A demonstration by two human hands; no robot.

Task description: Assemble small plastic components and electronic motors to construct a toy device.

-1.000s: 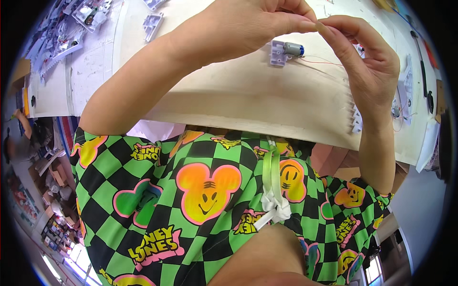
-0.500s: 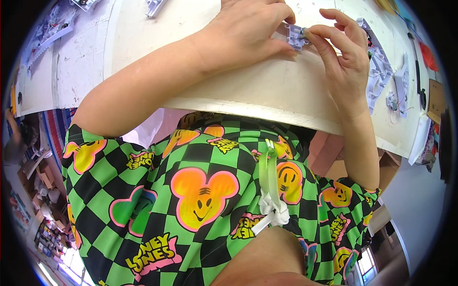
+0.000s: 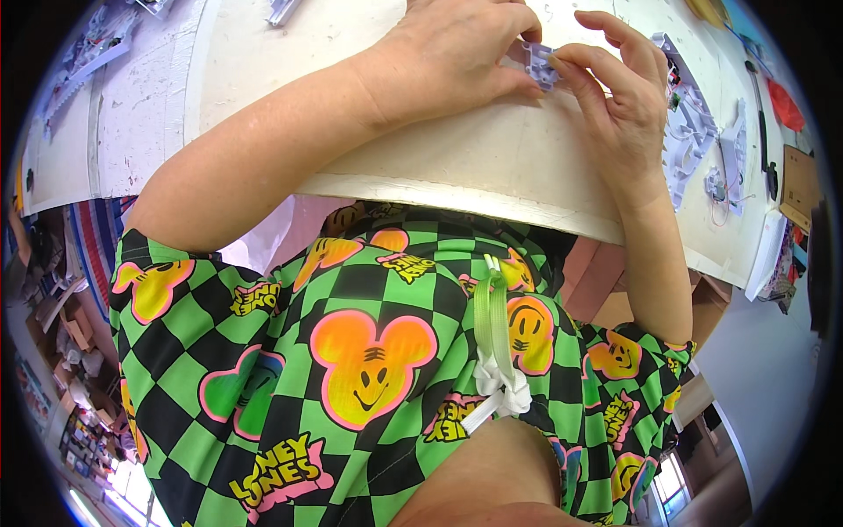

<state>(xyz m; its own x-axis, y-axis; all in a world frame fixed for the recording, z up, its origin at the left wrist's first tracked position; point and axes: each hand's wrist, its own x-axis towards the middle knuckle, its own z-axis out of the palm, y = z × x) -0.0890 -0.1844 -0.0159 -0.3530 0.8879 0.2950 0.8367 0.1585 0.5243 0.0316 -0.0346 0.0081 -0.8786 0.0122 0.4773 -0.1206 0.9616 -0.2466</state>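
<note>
Near the far middle of the table, my left hand (image 3: 461, 66) grips a small pale-lavender plastic part (image 3: 542, 67) between thumb and fingers. My right hand (image 3: 619, 101) meets it from the right, its thumb and index finger pinched together at the part's right edge. The other right fingers are raised and bent. Whatever lies inside that pinch is covered by the fingertips. Just right of my right hand rests a larger pale plastic housing (image 3: 688, 132) with small dark and red components.
Beside the housing lie another pale plastic piece (image 3: 733, 154) and a small part with thin wires (image 3: 716, 183). More pale parts (image 3: 97, 66) lie at the far left, one (image 3: 283, 10) at the top. A cardboard box (image 3: 797, 180) and a red item (image 3: 784, 105) are at the right.
My right hand has shifted slightly left, and its fingertips now cover more of the small plastic part. The left hand keeps its grip, almost unmoved.
</note>
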